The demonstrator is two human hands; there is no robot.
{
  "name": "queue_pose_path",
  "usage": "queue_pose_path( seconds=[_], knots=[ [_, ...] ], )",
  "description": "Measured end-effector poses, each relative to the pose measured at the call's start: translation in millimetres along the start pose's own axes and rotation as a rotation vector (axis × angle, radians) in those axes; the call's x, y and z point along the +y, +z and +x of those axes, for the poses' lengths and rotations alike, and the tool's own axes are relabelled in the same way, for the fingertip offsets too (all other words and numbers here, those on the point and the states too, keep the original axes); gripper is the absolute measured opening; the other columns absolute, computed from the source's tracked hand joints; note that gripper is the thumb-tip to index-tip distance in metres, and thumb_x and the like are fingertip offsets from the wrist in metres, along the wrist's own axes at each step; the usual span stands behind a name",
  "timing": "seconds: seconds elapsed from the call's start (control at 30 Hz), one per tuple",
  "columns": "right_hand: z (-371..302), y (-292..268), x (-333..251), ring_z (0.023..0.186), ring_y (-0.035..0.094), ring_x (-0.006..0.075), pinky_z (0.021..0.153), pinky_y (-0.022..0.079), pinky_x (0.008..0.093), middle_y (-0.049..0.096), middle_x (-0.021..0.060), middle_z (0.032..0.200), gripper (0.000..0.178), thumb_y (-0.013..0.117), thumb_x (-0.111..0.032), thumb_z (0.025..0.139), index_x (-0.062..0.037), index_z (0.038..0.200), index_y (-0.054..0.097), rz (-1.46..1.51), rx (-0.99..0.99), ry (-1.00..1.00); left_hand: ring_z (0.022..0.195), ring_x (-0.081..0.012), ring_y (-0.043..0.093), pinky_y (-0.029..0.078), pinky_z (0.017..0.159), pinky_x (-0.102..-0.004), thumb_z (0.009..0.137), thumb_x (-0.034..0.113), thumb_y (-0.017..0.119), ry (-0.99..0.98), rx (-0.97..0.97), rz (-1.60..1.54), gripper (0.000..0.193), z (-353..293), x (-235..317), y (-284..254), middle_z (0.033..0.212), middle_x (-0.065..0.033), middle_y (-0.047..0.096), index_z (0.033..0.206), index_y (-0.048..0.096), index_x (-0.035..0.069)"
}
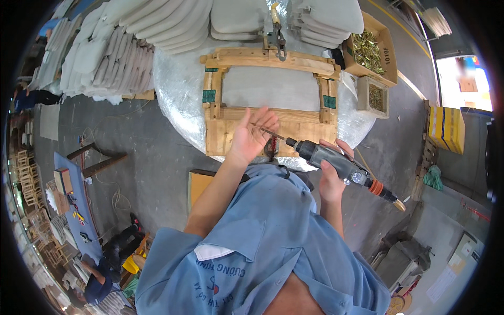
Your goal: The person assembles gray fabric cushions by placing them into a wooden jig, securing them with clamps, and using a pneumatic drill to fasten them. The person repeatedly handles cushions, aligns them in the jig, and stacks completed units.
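My left hand (252,134) is turned palm up with its fingers stretched out, over the near edge of a wooden board. A long thin bit (274,134) reaches to its fingers; whether small pieces lie in the palm, I cannot tell. My right hand (332,173) grips the grey body of a power screwdriver (338,161), which has an orange ribbed collar at its rear and points toward the left hand. Beyond both hands, a wooden frame (278,114) with green patches at its sides surrounds a light grey panel (270,86). A toggle clamp (275,39) stands at its far side.
Stacks of grey padded panels (168,23) fill the far left. At the right are a cardboard box (391,58) of brass-coloured hardware and a smaller bin (377,100). A yellow box (446,128) stands farther right. Another person (100,281) sits at lower left near a blue-topped bench (79,205).
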State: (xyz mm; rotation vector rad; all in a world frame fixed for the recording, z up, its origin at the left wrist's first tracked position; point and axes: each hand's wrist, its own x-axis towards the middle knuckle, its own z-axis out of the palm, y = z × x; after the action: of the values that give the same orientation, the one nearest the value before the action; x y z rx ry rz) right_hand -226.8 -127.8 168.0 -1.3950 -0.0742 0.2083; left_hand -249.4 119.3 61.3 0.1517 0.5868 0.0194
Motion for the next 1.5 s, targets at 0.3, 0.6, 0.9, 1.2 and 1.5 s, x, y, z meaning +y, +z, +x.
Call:
queue_pose_path(
  seconds=[0.3,0.6,0.9,1.2,1.5],
  knots=[
    [-5.5,-10.6,9.1,0.127,0.066,0.0316,0.113,0.050,0.0450,0.068,0.0267,0.136,0.074,0.084,-0.011,0.086,-0.0026,0.149,0.047,0.080,0.030,0.073,0.097,-0.0168,0.076,0.067,0.087,-0.0335,0.109,0.047,0.066,-0.059,0.066,0.127,0.047,-30.1,-35.5,-36.1,0.108,-0.0089,0.076,0.128,0.070,0.005],
    [-3.9,-19.4,12.2,0.126,0.067,0.0311,0.113,0.050,0.0445,0.068,0.0259,0.136,0.073,0.083,-0.009,0.085,-0.0015,0.149,0.048,0.074,0.031,0.076,0.089,-0.0145,0.078,0.068,0.080,-0.0284,0.111,0.028,0.066,0.007,0.021,0.166,0.026,-18.2,-29.9,-46.1,0.104,-0.0063,0.078,0.123,0.072,0.006],
    [9.6,-14.7,27.5,0.121,0.069,0.0294,0.104,0.058,0.0412,0.070,0.0225,0.133,0.068,0.081,-0.007,0.089,-0.0019,0.149,0.049,-0.076,-0.104,0.083,0.088,-0.0168,0.078,0.069,0.079,-0.0336,0.106,0.013,0.069,0.252,0.254,-0.088,0.013,-38.4,5.1,-92.9,0.095,-0.0063,0.078,0.115,0.074,0.005],
    [50.2,59.0,109.0,0.118,0.069,0.0227,0.104,0.056,0.0369,0.071,0.0155,0.127,0.064,0.087,-0.003,0.083,-0.0018,0.140,0.058,-0.215,-0.388,0.067,0.072,-0.0142,0.069,0.061,0.066,-0.0280,0.106,0.029,0.068,0.329,0.256,0.003,0.022,-83.9,41.1,-126.4,0.083,-0.0013,0.071,0.110,0.075,0.008],
    [61.9,66.2,134.8,0.116,0.070,0.0213,0.102,0.057,0.0351,0.071,0.0147,0.125,0.062,0.089,-0.005,0.083,-0.0014,0.138,0.060,-0.201,-0.446,0.106,0.052,-0.0091,0.049,0.035,0.046,-0.0254,0.100,0.033,0.079,0.243,0.644,0.167,0.030,-60.4,19.5,-161.5,0.063,0.0051,0.049,0.116,0.074,0.007]
  ],
)
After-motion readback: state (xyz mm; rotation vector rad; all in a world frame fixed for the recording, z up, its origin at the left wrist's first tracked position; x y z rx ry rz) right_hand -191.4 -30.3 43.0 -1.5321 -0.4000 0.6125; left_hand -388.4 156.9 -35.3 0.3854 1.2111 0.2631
